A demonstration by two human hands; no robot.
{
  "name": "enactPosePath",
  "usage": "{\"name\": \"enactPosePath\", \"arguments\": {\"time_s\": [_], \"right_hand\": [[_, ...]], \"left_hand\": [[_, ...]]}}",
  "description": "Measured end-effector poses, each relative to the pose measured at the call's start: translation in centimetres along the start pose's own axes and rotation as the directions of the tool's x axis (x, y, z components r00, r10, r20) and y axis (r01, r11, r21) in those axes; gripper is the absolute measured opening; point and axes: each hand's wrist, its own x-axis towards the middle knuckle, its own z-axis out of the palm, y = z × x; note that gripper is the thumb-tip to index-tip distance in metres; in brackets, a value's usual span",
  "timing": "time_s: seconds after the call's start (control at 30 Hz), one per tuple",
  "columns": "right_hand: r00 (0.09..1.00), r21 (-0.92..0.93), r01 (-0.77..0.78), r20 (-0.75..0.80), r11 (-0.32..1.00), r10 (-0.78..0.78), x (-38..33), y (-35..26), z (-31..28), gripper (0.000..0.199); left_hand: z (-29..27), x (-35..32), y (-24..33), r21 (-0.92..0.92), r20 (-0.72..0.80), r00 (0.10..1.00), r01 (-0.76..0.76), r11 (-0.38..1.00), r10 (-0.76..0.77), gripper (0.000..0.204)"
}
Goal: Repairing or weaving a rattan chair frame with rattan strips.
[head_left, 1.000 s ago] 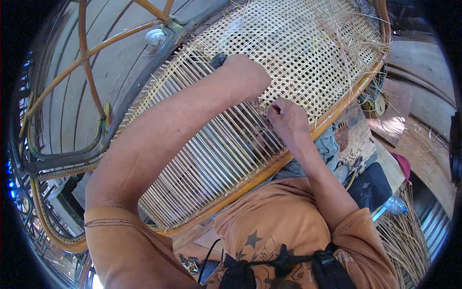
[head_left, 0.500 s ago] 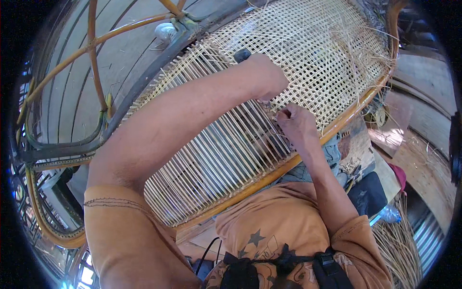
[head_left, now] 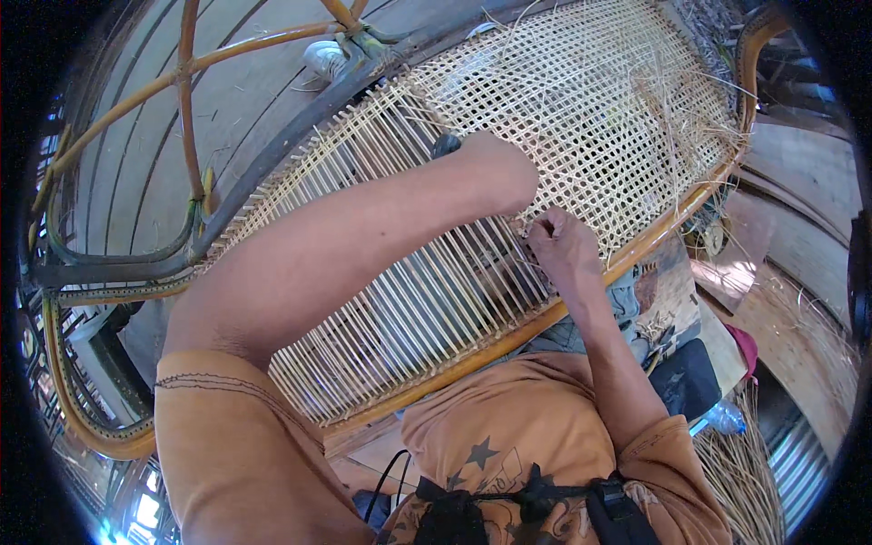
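Note:
A half-woven cane panel [head_left: 590,127] is stretched in a curved rattan frame [head_left: 472,352] before me. Its far right part is an open mesh; the near left part has only parallel cane strands [head_left: 381,313]. My left hand [head_left: 500,173] is bent into a fist over the border between the two. A dark rounded handle end [head_left: 445,145] sticks out beside it, and its fingers are hidden from above. Close below, my right hand [head_left: 565,241] pinches at the mesh edge with thumb and finger together. What lies between those fingertips is too small to tell.
Loose cane ends [head_left: 677,118] straggle over the mesh at right. Bent rattan poles [head_left: 186,100] rise at far left, near a white shoe [head_left: 325,59]. To my right lie a board [head_left: 677,300], a plastic bottle [head_left: 725,418] and a bundle of long strips [head_left: 736,463].
My left fist and the dark handle end have moved down toward me, the handle end also slightly left. My right hand has shifted slightly down, still pinched. The view has shifted a little.

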Motion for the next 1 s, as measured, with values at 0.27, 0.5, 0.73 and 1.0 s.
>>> {"name": "enactPosePath", "arguments": {"time_s": [0.27,0.5,0.73,1.0], "right_hand": [[1.000,0.011,0.005,0.025,1.000,-0.006,0.1,0.0,-0.2,0.021],[0.998,-0.036,0.019,0.056,0.999,-0.017,0.3,0.1,-0.2,0.019],[0.997,-0.002,-0.042,0.064,0.999,0.042,0.3,-0.2,-0.4,0.020],[0.988,0.047,-0.123,0.102,0.991,0.118,0.5,-0.5,-0.5,0.021]], "left_hand": [[0.5,-0.4,0.6,0.087,-0.030,1.000,0.000,0.996,0.003,0.014],[-0.5,1.0,0.0,0.204,0.064,0.993,-0.109,0.973,0.097,0.019],[-1.1,1.8,-0.8,0.154,0.145,0.979,-0.163,0.975,0.141,0.021],[-1.4,2.7,-0.9,0.212,0.198,0.966,-0.205,0.955,0.163,0.026]]}}
